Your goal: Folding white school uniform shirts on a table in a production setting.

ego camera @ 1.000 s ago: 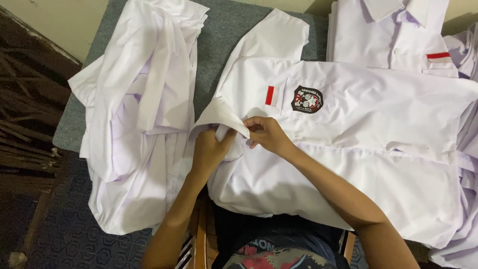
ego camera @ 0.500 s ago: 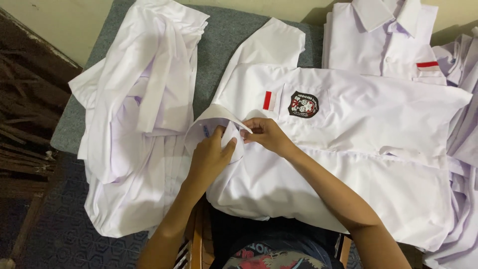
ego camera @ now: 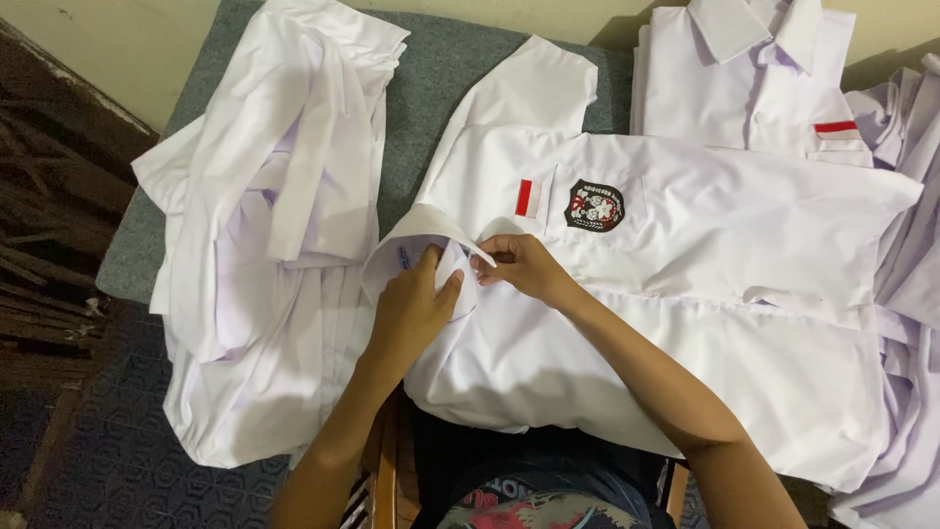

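A white short-sleeved shirt [ego camera: 685,294] with a dark round crest and a small red-and-white patch lies spread front-up on the grey padded table [ego camera: 441,88]. Its collar [ego camera: 416,235] points left toward me. My left hand [ego camera: 416,304] pinches the collar's near edge from below. My right hand [ego camera: 519,266] grips the placket just right of the collar, fingertips almost touching the left hand's.
A heap of rumpled white shirts [ego camera: 274,225] lies on the table's left side and hangs over its edge. A folded white shirt [ego camera: 754,78] sits at the back right, more white cloth [ego camera: 906,294] at the far right. Dark wooden slats [ego camera: 44,264] stand at the left.
Both hands have stayed at the collar; the left hand has slid up against the collar opening, closer to the right hand. The view has shifted slightly.
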